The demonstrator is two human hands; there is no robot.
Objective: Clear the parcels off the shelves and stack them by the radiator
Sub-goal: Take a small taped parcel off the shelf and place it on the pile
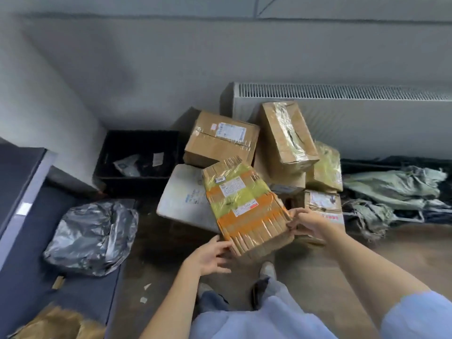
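Cardboard parcels (221, 139) by radiator (342, 111), black crate (137, 160) left

A flat cardboard parcel (245, 206), wrapped in yellow and orange tape with white labels, tilts in mid-air, held at its near corners. Beyond it, against the white radiator (342, 113), lies a pile: a taped brown box (220, 139), a tall box (287, 135) leaning on end, a white padded parcel (183, 194), a yellow-wrapped parcel (326, 167) and a small labelled box (321, 204).
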